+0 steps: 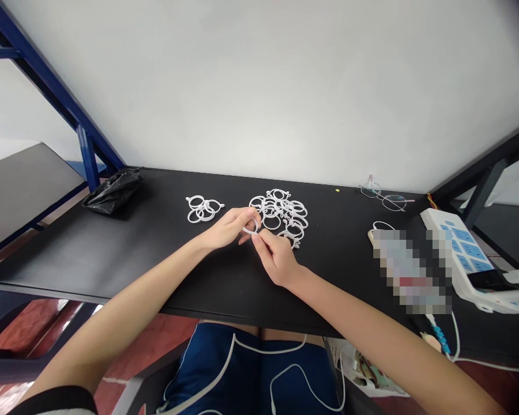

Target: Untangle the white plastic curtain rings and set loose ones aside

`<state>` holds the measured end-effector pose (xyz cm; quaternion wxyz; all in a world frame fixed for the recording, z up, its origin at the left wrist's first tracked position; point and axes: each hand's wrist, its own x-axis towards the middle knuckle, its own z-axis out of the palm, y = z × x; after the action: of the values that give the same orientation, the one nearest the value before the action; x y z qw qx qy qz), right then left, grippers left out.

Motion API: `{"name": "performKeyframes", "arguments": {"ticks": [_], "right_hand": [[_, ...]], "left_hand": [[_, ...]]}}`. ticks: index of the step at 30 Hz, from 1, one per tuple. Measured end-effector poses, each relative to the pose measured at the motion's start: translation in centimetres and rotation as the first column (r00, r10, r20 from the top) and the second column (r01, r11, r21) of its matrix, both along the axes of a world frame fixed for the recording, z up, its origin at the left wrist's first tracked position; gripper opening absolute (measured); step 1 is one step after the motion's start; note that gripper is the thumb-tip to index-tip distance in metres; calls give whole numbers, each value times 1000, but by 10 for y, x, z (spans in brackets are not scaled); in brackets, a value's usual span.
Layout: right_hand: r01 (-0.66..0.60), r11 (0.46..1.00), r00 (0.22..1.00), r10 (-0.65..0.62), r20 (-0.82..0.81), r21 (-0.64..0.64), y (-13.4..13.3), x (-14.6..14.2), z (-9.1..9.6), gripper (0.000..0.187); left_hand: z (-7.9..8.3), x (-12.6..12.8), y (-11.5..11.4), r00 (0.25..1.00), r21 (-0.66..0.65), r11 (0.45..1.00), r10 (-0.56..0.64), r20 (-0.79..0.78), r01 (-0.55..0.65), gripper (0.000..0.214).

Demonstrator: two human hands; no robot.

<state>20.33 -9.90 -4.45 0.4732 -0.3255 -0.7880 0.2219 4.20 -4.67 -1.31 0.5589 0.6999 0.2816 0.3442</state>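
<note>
My left hand (232, 227) and my right hand (277, 257) meet above the middle of the black table. Between them is one white curtain ring (250, 233), pinched by the fingers of both hands. Part of the ring is hidden behind my fingers. Just beyond my right hand lies a loose heap of similar white rings (294, 224), many with small eyelets, overlapping one another. A smaller cluster of white rings (205, 218) rests on the table to the left, apart from the heap.
A crumpled black plastic bag (113, 191) sits at the back left of the table (155, 253). On the right are eyeglasses (393, 202), a blurred-out phone (409, 271) with a cable, and a white power strip (461, 248). A white wall rises behind.
</note>
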Motion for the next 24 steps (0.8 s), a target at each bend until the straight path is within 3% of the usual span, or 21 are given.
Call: {"name": "performKeyframes", "arguments": {"ticks": [5, 10, 19, 22, 24], "right_hand": [[24, 1000, 1000, -24, -8, -16, 2, 0, 0, 24], [97, 992, 994, -100, -33, -78, 5, 0, 1, 26], [142, 985, 987, -149, -61, -101, 5, 1, 0, 24], [156, 980, 986, -161, -30, -123, 4, 1, 0, 23], [167, 978, 986, -167, 5, -122, 4, 0, 1, 19]], "left_hand": [[-1, 1, 1, 1000, -13, 1000, 21, -1, -21, 60], [-1, -1, 2, 998, 5, 998, 60, -24, -60, 44], [-2, -1, 0, 994, 22, 1000, -7, -112, 10, 30], [-2, -2, 1, 988, 61, 996, 66, -142, -58, 33], [-2, -3, 2, 963, 167, 973, 188, -194, -157, 35]]}}
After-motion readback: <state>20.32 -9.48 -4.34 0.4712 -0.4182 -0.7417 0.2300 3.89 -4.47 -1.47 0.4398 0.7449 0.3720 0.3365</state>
